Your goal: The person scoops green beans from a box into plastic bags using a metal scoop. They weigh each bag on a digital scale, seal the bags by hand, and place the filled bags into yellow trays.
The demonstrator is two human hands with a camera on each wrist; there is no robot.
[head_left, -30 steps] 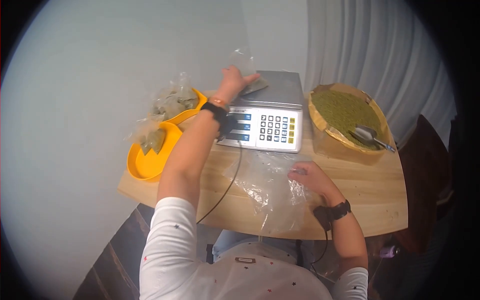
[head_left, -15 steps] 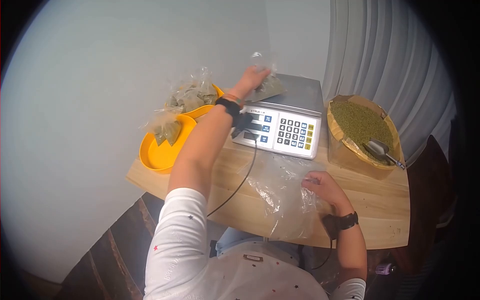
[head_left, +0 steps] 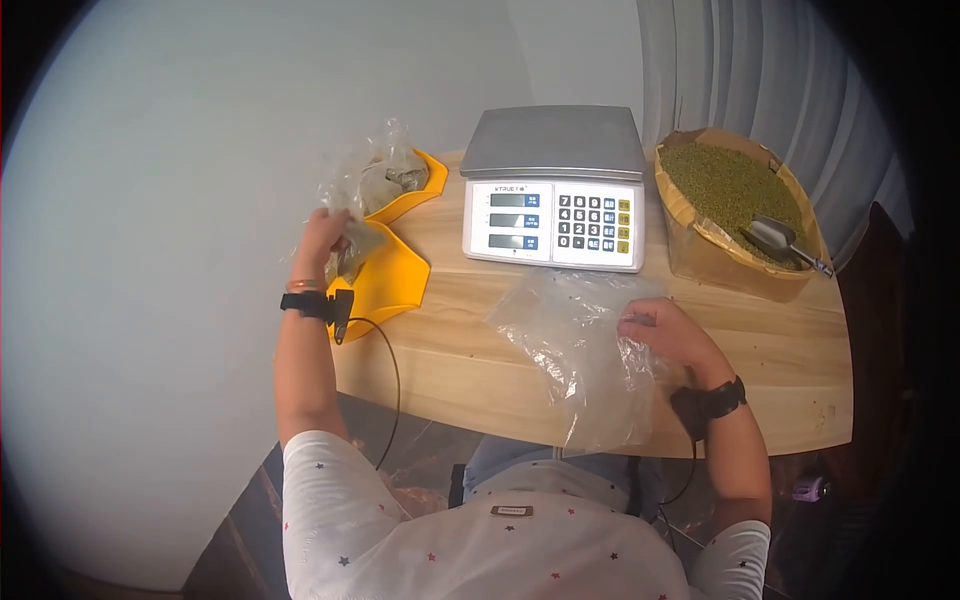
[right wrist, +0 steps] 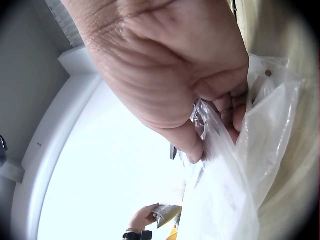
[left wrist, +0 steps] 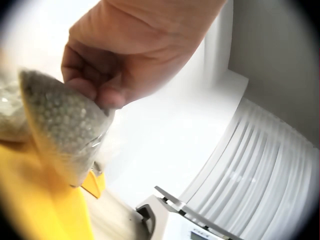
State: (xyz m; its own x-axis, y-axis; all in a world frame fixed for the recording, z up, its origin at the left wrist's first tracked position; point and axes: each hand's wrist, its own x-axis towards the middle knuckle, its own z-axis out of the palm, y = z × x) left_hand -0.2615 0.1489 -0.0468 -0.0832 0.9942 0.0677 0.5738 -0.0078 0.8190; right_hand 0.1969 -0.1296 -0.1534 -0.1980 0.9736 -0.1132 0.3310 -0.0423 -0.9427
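My left hand (head_left: 325, 235) is over the yellow tray (head_left: 405, 280) at the table's left. Its thumb and fingers pinch the upper part of a clear bag of small green beans (left wrist: 65, 120), which hangs tilted above the yellow in the left wrist view. On the right, near the front of the table, my right hand (head_left: 665, 330) grips crumpled clear plastic bags (head_left: 580, 360). Thumb and fingertips close on the film in the right wrist view, and the bags (right wrist: 220, 195) look flat.
A digital scale (head_left: 550, 220) stands at the back middle, its plate (head_left: 555, 145) bare. Right of it, a paper-lined tub (head_left: 725, 260) holds green beans (head_left: 730, 190) and a metal scoop (head_left: 775, 235). Filled bags (head_left: 400, 175) sit in a second yellow tray (head_left: 437, 175) behind the first.
My left hand has lifted the filled bag off the scale plate and carried it left, over the yellow tray. The right hand keeps its grip on the clear bags. The head view has shifted.
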